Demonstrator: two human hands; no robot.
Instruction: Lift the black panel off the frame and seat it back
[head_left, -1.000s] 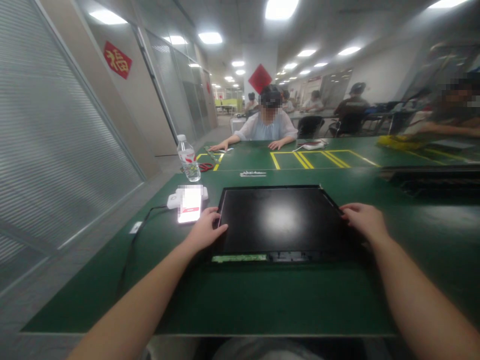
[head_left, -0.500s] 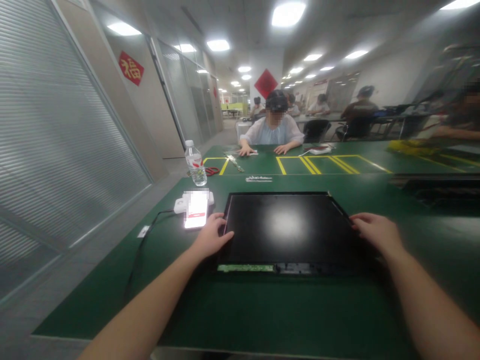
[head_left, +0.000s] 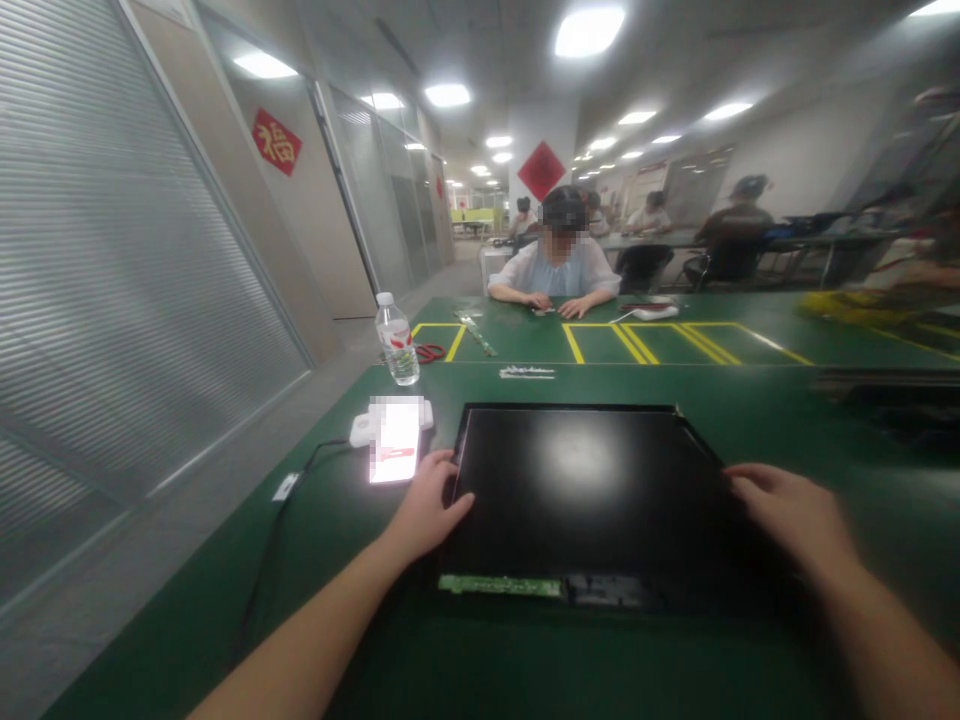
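A black LCD panel (head_left: 585, 500) lies in front of me with its dark screen face up, a ceiling light mirrored in it. Along its near edge runs a green circuit board strip (head_left: 499, 586). My left hand (head_left: 431, 505) grips the panel's left edge, thumb on top, with the other fingertips partly hidden at the side. On the opposite side, my right hand (head_left: 787, 505) holds the right edge; its lower fingers are hidden behind the hand and somewhat blurred.
Left of the panel, a lit phone (head_left: 397, 450) leans on a white power strip (head_left: 361, 430) with a black cable. Beyond stand a water bottle (head_left: 397, 340) and red scissors (head_left: 430, 353). Across the green table (head_left: 360, 640) sits a person (head_left: 559, 260). Dark panels (head_left: 892, 400) lie at right.
The panel and both my hands appear lower and a little larger in view, with my grip unchanged; the whole scene has also shifted slightly. The person opposite has drawn their hands closer together.
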